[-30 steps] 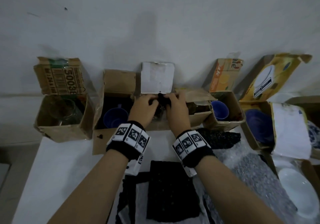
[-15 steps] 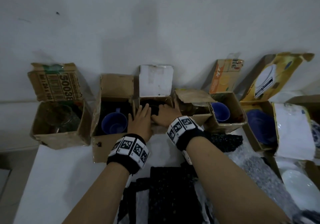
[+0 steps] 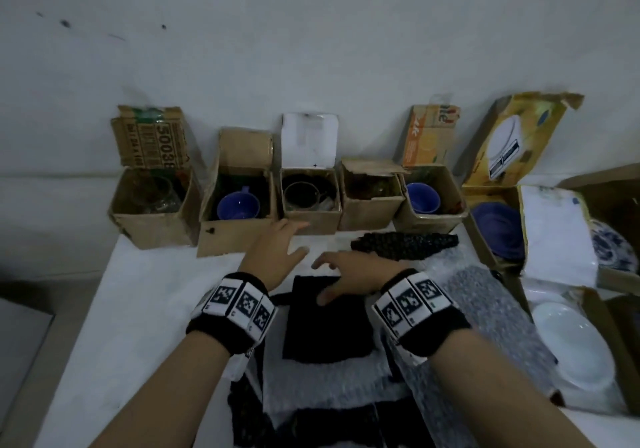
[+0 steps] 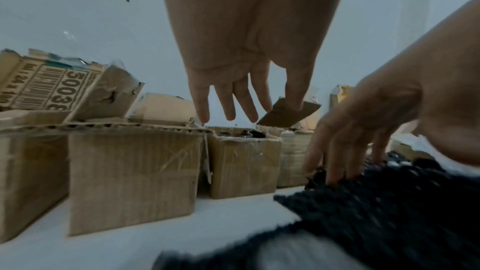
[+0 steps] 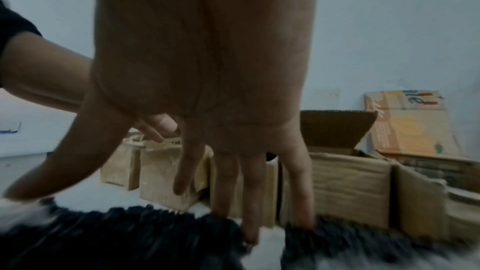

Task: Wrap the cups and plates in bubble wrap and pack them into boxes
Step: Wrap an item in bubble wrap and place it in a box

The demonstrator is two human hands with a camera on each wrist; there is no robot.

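1. The right hand [image 3: 349, 274], fingers spread and relaxed, rests its fingertips [image 5: 250, 235] on the far edge of a black bubble wrap sheet [image 3: 325, 323] lying at 6 o'clock from it.
2. The left hand [image 3: 273, 257] hovers with loose, straight fingers and grips nothing; the centre box [image 3: 311, 219] stands at 12 o'clock from it.
3. The sheet is flat, roughly square and dark; a rolled black piece [image 3: 405, 245] lies at 2 o'clock from the right hand.
4. Five small open cartons line the wall; two hold blue cups [image 3: 238, 205], and the centre box holds a dark cup [image 3: 300, 194].
5. One white plate [image 3: 571, 347] lies at 4 o'clock.
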